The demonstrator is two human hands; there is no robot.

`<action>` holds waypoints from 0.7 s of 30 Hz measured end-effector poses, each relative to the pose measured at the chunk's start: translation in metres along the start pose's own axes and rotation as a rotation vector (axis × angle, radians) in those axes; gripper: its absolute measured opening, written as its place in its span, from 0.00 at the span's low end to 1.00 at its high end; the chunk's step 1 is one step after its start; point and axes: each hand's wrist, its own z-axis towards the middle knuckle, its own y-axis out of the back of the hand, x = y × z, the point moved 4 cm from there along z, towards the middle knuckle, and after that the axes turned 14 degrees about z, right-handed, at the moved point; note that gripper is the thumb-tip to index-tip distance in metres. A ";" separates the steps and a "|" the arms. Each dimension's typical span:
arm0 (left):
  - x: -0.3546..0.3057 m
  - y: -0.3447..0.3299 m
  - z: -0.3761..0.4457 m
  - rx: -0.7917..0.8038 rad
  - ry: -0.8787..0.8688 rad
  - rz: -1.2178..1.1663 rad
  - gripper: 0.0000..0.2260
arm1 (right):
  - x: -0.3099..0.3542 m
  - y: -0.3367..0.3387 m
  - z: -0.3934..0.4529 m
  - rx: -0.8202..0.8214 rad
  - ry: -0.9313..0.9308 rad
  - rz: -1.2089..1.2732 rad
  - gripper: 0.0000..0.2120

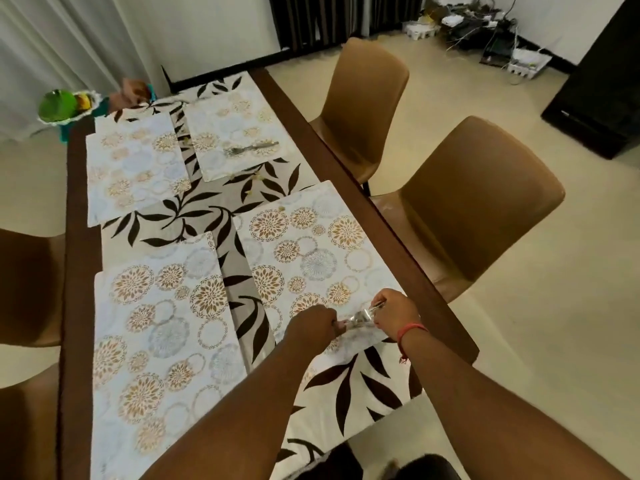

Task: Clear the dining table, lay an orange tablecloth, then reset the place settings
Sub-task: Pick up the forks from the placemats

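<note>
Left hand (pixel 317 323): curled tight over the near right placemat, fingertips at the end of the blurred shiny cutlery (pixel 360 318); whether it grips the metal I cannot tell.
Right hand (pixel 394 311): pinches the same cutlery, a red thread band on its wrist.
Placemats: four white rectangular mats with gold and grey floral circles (pixel 162 334), two near, two far.
Cloth beneath: one cream tablecloth with dark brown leaf print (pixel 194 216) on the dark wooden dining table (pixel 346 157).
Far right mat: one loose set of silver cutlery (pixel 251 147), fork tines visible.
Chairs: two tan moulded chairs (pixel 474 202) on the right side; two more partly seen at the left.
Far left corner: one green round object (pixel 57 105), blurred.
</note>
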 end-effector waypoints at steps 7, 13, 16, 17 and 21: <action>0.002 -0.013 0.010 -0.048 -0.008 0.146 0.17 | -0.004 -0.020 0.020 0.122 -0.004 -0.156 0.08; -0.010 -0.021 0.009 -0.023 -0.018 0.201 0.15 | -0.007 -0.036 0.019 0.165 0.088 -0.303 0.08; -0.018 -0.020 0.015 0.027 -0.003 0.170 0.12 | -0.008 -0.038 0.024 0.201 0.099 -0.336 0.08; -0.019 -0.020 0.017 0.044 0.002 0.162 0.11 | -0.008 -0.037 0.027 0.215 0.096 -0.344 0.07; -0.017 -0.018 0.026 0.090 -0.015 0.081 0.09 | -0.007 -0.034 0.037 0.252 0.101 -0.346 0.05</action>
